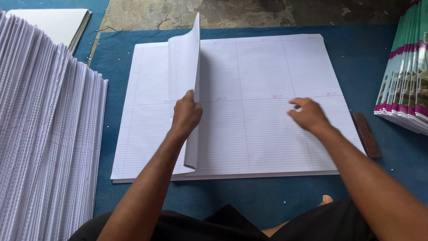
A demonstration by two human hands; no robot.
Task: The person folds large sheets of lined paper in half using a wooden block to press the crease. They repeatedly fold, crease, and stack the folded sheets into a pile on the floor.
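Folding a big ruled sheet over the flat stack of ruled paper on the blue mat.
Left hand pinches the sheet's edge, standing it upright mid-stack; right hand, fingers loosely spread, rests on the stack's right half, probably steadying it.

A tall stack of folded ruled sheets is walling off the mat's left edge; coloured booklets and a brown wooden block are crowding its right edge. The near edge is lying open.

blue mat over cracked concrete floor.
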